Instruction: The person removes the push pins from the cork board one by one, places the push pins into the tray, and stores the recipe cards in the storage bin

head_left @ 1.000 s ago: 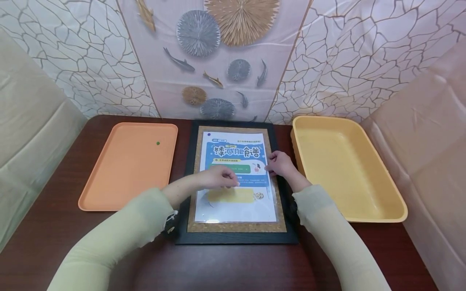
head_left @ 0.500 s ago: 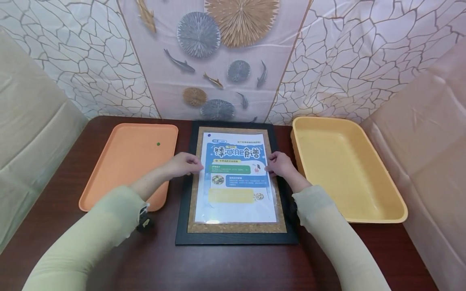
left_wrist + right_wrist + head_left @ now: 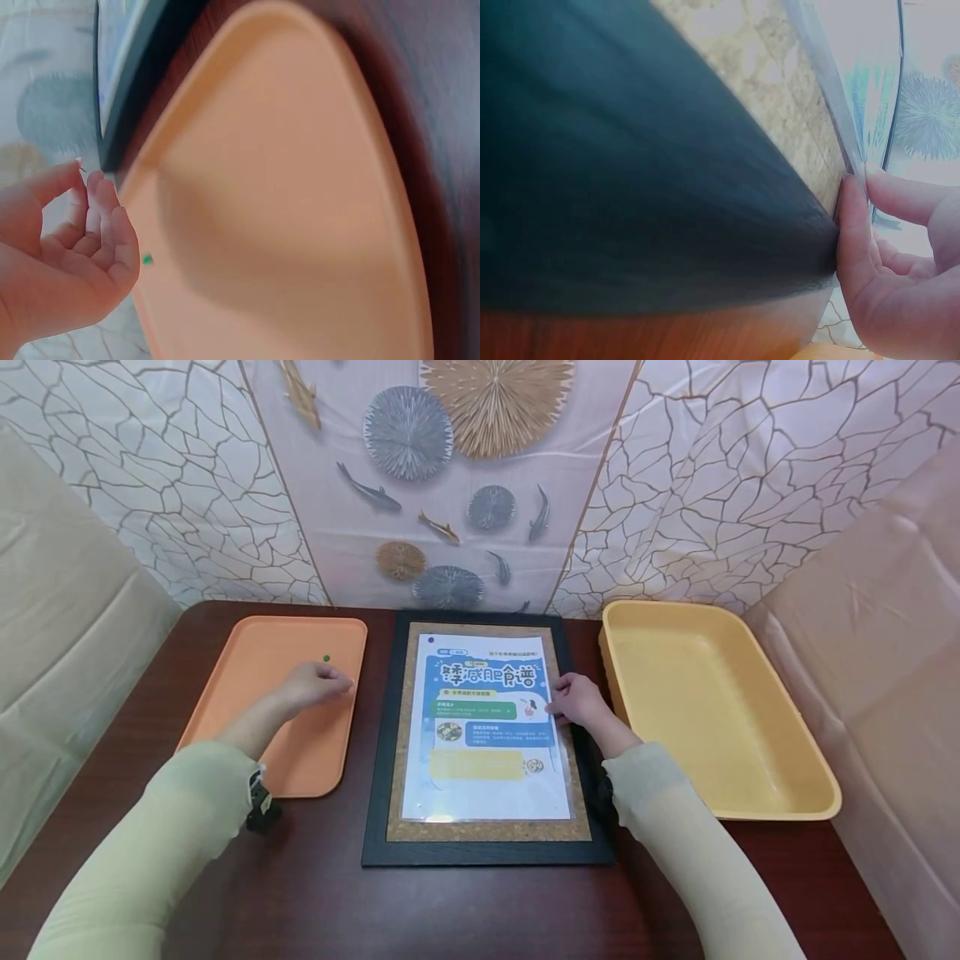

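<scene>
My left hand (image 3: 311, 687) is over the orange tray (image 3: 258, 718), its thumb and forefinger pinching a tiny pushpin (image 3: 83, 170), of which a thin dark point shows in the left wrist view. Beyond that hand, a green pushpin (image 3: 326, 658) lies in the tray. A printed blue and white sheet (image 3: 487, 797) with a glossy surface lies on a cork board (image 3: 487, 832) in a black frame. At its upper left corner sits a purple pushpin (image 3: 431, 640). My right hand (image 3: 581, 703) pinches the sheet's right edge, slightly raised from the cork in the right wrist view.
A deep yellow bin (image 3: 712, 718) stands right of the board, close to my right forearm. The black frame (image 3: 487, 853) rests on a dark brown table (image 3: 420, 910). Patterned cloth (image 3: 487, 527) hangs behind the table.
My left hand has moved left from above the sheet, past its left edge, to over the orange tray. My right hand stays at the sheet's right edge.
</scene>
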Motion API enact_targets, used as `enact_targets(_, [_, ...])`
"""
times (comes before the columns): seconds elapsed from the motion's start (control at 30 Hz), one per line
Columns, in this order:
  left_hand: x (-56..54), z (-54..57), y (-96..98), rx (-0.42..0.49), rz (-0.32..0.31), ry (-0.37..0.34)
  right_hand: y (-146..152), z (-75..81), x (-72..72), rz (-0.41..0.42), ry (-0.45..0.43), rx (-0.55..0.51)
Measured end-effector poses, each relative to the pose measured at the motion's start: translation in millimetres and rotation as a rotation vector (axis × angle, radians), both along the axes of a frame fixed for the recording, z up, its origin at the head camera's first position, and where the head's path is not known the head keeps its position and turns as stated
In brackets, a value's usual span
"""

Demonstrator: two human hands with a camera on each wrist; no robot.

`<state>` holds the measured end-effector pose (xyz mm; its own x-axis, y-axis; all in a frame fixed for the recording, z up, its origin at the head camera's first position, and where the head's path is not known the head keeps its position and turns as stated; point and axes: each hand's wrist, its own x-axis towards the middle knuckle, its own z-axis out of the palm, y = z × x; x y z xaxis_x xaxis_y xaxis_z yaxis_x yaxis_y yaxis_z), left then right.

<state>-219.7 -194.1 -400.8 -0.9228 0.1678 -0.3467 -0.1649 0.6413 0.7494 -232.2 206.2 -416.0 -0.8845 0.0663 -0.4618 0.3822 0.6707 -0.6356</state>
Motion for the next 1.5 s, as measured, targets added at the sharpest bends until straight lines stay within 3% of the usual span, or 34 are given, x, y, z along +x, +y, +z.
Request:
enact_targets(0.17, [-5.9, -6.1, -16.6, -0.018, 0.048, -0.007, 1.4, -0.7, -0.4, 0.004, 0.001, 0.003])
enact_targets(0.33, [-12.3, -12.3, -29.1, -0.094, 0.142, -0.008, 1.7, -1.3, -0.1, 0.005, -0.002, 0.006])
enact_targets(0.7, [-24.3, -24.5, -33.5, -0.129, 0.236, -0.005, 2.4, -3.5, -0.4, 0.008, 0.007, -0.005])
enact_targets(1.0, [-29.0, -28.0, -31.6, -0.158, 0.239, 0.012, 3.5, -4.2, -0.1, 0.005, 0.013, -0.005])
enact_targets(1.5, [-24.4, -20.9, -29.5, -0.163, 0.223, 0.024, 2.0, -4.4, 0.0, 0.013, 0.03, 0.001])
